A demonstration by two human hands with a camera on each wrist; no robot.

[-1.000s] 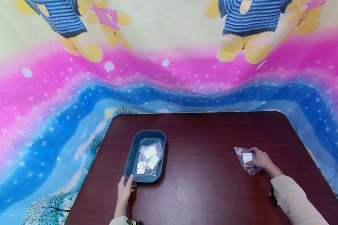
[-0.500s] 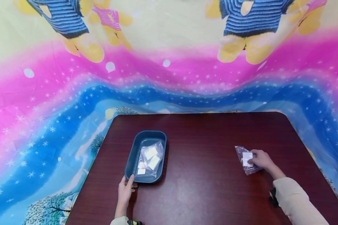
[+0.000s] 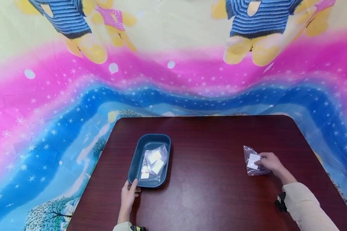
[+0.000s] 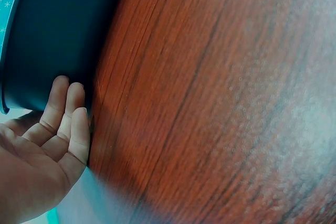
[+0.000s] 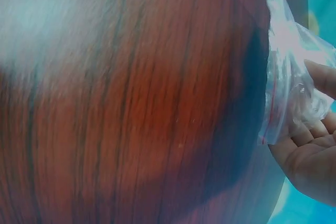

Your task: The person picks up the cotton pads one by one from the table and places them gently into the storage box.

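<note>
Right hand (image 3: 268, 162) pinches the clear bag (image 3: 252, 161), now lifted slightly off the table (image 3: 208, 192) at far right. Left hand (image 3: 128, 194), fingers straight, stays against the blue tray (image 3: 136, 160), steadying it at near left.

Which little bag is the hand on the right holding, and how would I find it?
Start at the dark red-brown wooden table in front of the bright cartoon cloth, then look to its right side. There the right hand pinches a clear plastic bag with a white square inside. The other clear bags lie in the blue tray on the left; this one is out of the tray, alone.
</note>
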